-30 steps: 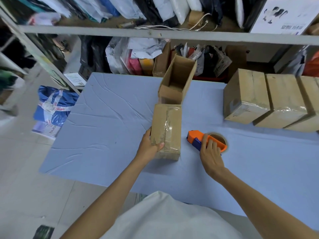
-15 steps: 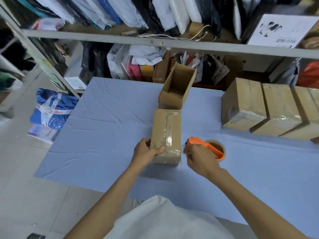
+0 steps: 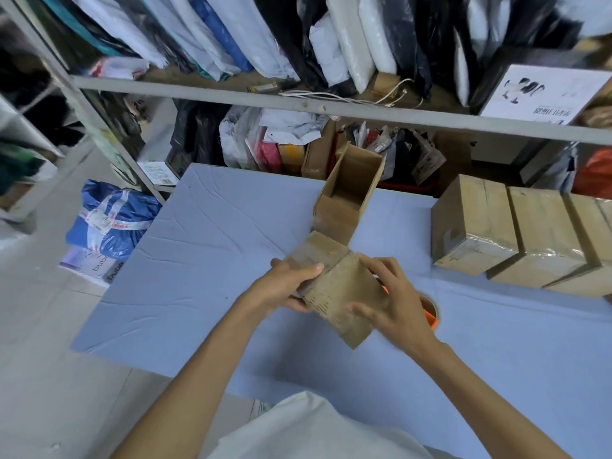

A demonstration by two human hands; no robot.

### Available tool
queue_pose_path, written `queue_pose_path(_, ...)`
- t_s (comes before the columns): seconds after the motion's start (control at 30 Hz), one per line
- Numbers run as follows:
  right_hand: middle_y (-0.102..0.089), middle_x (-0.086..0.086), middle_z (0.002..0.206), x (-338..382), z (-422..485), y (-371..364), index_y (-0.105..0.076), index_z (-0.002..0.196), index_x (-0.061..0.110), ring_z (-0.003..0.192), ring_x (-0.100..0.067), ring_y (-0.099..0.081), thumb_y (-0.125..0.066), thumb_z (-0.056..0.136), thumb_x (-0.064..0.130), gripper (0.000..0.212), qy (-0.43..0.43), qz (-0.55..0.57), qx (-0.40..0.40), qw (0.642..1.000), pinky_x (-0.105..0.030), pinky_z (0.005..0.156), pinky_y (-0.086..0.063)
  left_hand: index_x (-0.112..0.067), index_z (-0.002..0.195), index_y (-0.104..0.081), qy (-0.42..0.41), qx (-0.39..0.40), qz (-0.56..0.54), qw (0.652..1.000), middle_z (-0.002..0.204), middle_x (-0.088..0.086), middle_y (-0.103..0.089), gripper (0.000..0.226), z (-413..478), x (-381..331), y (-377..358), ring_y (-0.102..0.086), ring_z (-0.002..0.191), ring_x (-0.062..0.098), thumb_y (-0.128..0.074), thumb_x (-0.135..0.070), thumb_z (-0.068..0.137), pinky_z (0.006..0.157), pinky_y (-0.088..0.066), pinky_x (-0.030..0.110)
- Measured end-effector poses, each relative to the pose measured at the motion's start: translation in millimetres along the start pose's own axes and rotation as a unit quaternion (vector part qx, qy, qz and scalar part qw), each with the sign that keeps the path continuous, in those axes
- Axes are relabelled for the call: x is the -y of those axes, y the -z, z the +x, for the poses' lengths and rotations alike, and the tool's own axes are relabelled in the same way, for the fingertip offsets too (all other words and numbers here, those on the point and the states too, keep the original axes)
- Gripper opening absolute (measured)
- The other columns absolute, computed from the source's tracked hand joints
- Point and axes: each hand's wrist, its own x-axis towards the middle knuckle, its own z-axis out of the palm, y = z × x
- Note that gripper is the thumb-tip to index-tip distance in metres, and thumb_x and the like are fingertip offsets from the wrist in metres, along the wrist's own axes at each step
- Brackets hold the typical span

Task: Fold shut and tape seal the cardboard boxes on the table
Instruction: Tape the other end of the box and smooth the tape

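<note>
A taped cardboard box (image 3: 334, 286) sits slantwise between both hands over the blue table (image 3: 198, 260). The left hand (image 3: 284, 288) grips its left edge and the right hand (image 3: 395, 303) clasps its right side. Small print on its near face is unreadable. Behind it stands an open box (image 3: 347, 197). Far to its left, a floor package (image 3: 99, 266) reads "bubb". An orange tape dispenser (image 3: 430, 314) peeks out just right of it.
</note>
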Motion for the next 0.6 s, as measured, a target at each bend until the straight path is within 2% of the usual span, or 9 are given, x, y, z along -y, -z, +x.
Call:
queue_pose_path(0.07,-0.052,0.011,0.112,-1.7,6.0,-1.5,-0.056,0.125,0.039,0.103,-0.005,-0.055,-0.079,0.077,0.022,0.057,-0.035,0.051,-0.034,0.998,-0.031,0.085,-0.051,-0.01,0.136,-0.043,0.018,-0.007,0.06,0.998,0.137,0.004,-0.03,0.071,-4.4,-3.2,-3.8,-0.055,0.12,0.02,-0.067,-0.052,0.084,0.079,-0.06,0.04)
queue_pose_path(0.13,-0.055,0.013,0.108,-3.6,12.3,-0.5,-0.061,0.121,0.038,0.101,-0.005,-0.056,-0.077,0.078,0.01,0.053,-0.052,0.08,-0.038,0.995,-0.033,0.087,-0.052,-0.02,0.148,-0.027,0.016,-0.058,0.193,0.979,0.147,0.003,-0.021,0.077,-4.3,-7.1,-5.4,-0.04,0.134,0.023,-0.058,-0.056,0.088,0.097,-0.05,0.038)
queue_pose_path(0.17,-0.056,0.013,0.106,-3.3,15.4,0.4,-0.062,0.119,0.036,0.1,-0.005,-0.056,-0.075,0.079,0.007,0.052,-0.053,0.087,-0.03,0.994,-0.033,0.086,-0.052,-0.025,0.15,-0.022,-0.033,-0.085,0.24,0.967,0.151,0.001,-0.016,0.073,-2.8,-9.6,-5.1,-0.03,0.14,0.023,-0.056,-0.052,0.091,0.107,-0.039,0.038)
queue_pose_path(0.23,-0.058,0.011,0.103,-1.1,21.8,2.3,-0.063,0.116,0.035,0.098,-0.005,-0.056,-0.075,0.077,0.003,0.052,-0.047,0.087,-0.007,0.995,-0.033,0.086,-0.052,-0.034,0.148,-0.028,-0.176,-0.081,0.273,0.942,0.156,-0.005,-0.015,0.056,-1.4,-17.8,-6.0,-0.016,0.145,0.018,-0.052,-0.033,0.098,0.115,-0.022,0.036)
queue_pose_path(0.3,-0.059,0.007,0.102,2.7,28.5,3.4,-0.063,0.115,0.035,0.097,-0.007,-0.056,-0.076,0.075,0.001,0.054,-0.034,0.07,0.012,0.997,-0.033,0.086,-0.051,-0.038,0.139,-0.043,-0.257,-0.019,0.276,0.926,0.153,-0.009,-0.03,0.043,1.8,-25.8,-8.2,-0.024,0.142,0.013,-0.049,-0.02,0.1,0.114,-0.023,0.036)
queue_pose_path(0.37,-0.061,0.006,0.103,5.6,34.9,3.8,-0.064,0.112,0.035,0.098,-0.011,-0.057,-0.076,0.075,0.0,0.052,-0.031,0.05,0.016,0.998,-0.034,0.087,-0.051,-0.038,0.124,-0.056,-0.268,0.016,0.267,0.925,0.137,-0.01,-0.05,0.034,4.5,-29.8,-10.9,-0.042,0.129,0.01,-0.048,-0.016,0.1,0.106,-0.036,0.033)
queue_pose_path(0.43,-0.062,0.007,0.107,5.2,39.4,3.9,-0.065,0.111,0.029,0.1,-0.013,-0.056,-0.076,0.079,0.008,0.04,-0.041,0.012,0.001,0.999,-0.033,0.088,-0.05,-0.036,0.111,-0.06,-0.263,0.0,0.254,0.931,0.123,-0.011,-0.059,0.029,8.4,-31.0,-9.3,-0.051,0.118,0.007,-0.051,-0.013,0.098,0.098,-0.042,0.029)
queue_pose_path(0.53,-0.054,0.007,0.112,-3.4,40.6,0.6,-0.062,0.118,0.022,0.103,-0.011,-0.048,-0.071,0.086,0.026,0.034,-0.039,-0.09,-0.066,0.993,-0.015,0.084,-0.038,-0.031,0.097,-0.06,-0.256,-0.045,0.218,0.941,0.112,-0.011,-0.063,0.02,10.5,-30.5,-1.6,-0.056,0.113,0.008,-0.06,-0.012,0.093,0.093,-0.045,0.027)
queue_pose_path(0.6,-0.051,0.001,0.116,-9.3,39.6,-4.2,-0.058,0.123,0.018,0.106,-0.014,-0.047,-0.066,0.09,0.023,0.034,-0.055,-0.105,-0.125,0.985,-0.017,0.086,-0.038,-0.028,0.088,-0.055,-0.255,-0.085,0.202,0.942,0.105,-0.009,-0.064,0.016,10.9,-28.4,4.7,-0.059,0.108,0.01,-0.063,-0.014,0.092,0.084,-0.045,0.023)
